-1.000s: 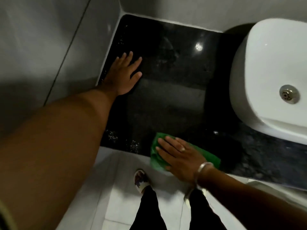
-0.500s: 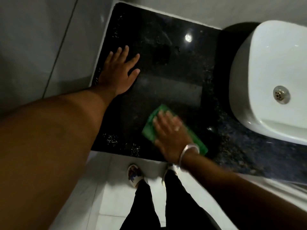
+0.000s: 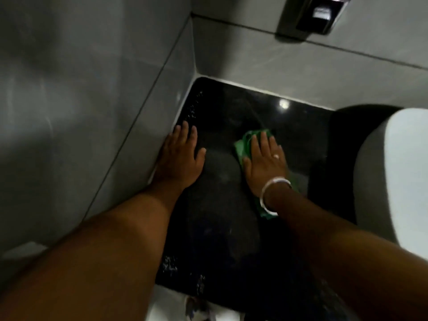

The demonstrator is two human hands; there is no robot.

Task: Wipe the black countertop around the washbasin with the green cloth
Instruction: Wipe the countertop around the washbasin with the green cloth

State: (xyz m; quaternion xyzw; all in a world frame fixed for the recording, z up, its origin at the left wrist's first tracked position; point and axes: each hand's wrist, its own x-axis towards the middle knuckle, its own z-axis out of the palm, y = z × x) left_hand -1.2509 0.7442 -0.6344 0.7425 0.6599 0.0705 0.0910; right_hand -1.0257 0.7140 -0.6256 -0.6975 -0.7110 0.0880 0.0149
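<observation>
Right hand (image 3: 265,162) fingers flat, spread on green cloth (image 3: 243,147); left hand (image 3: 180,159) splayed, bracing on black surface (image 3: 222,216); press evenly, sweep toward washbasin (image 3: 393,177)

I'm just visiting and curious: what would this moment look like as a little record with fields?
Place: black countertop in a grey-tiled corner
Right hand: flat on the green cloth, pressing it to the counter
Left hand: flat on the counter beside the side wall, holding nothing
Washbasin: white, to the right, apart from the cloth
Wrist: silver bangle on the right arm
Wall fixture: dark, above the counter; kind unclear
</observation>
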